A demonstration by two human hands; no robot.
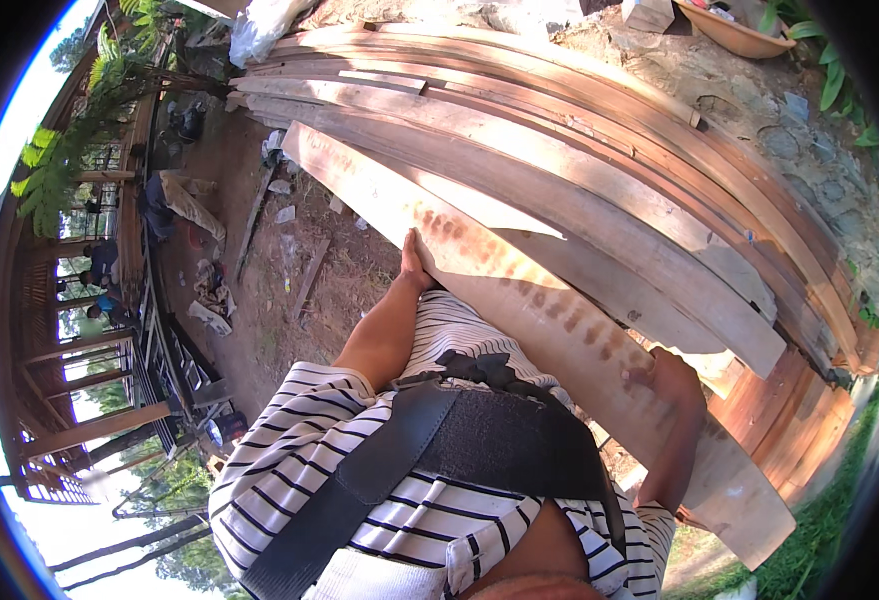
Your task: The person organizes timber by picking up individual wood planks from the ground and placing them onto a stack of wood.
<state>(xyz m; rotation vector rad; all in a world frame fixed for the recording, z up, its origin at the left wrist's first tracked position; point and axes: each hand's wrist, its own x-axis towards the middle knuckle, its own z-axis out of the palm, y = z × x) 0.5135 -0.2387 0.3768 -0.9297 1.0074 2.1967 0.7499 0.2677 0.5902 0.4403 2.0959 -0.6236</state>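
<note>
A long pale wooden board point(519, 300) slants across in front of me, from the far left to the near right. A row of dark brown smudges runs along its face. My left hand point(415, 265) is closed on the board's near edge, with its fingers partly hidden at the edge. My right forearm crosses over the board's near end. On the board's face, close to the far edge, lies my right hand point(671, 380) with its fingers curled. What the right fingers hold, if anything, I cannot make out.
Beyond the board lies a stack of long planks point(559, 110), partly sunlit. A shallow orange basin point(734, 28) stands at the back right. Loose scraps point(286, 214) litter the dirt ground. At left, a bent-over person point(184, 200) is near a wooden structure point(69, 350).
</note>
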